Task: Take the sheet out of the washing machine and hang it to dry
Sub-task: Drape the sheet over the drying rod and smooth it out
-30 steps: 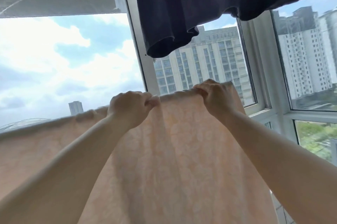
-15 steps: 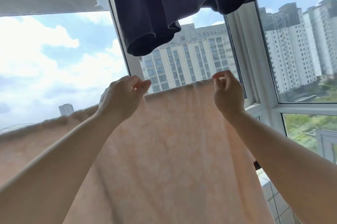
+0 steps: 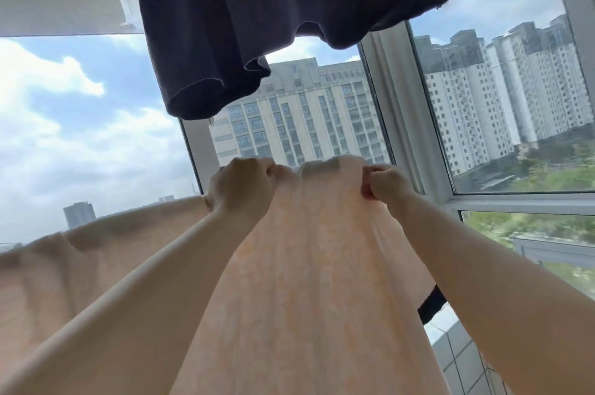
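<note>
Where gathered, soft peach sheet (image 3: 289,282)

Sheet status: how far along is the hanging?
Done: the peach sheet is out and raised at the window, below a dark garment. In hand: left hand and right hand grip its top edge. Left: spreading and releasing it; any rail is hidden.

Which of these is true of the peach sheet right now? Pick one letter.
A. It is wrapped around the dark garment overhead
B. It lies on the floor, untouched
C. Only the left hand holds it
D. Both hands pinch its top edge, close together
D: the left hand and the right hand each grip the raised top edge of the peach sheet, with a short stretch of cloth between them, below the dark garment.
</note>
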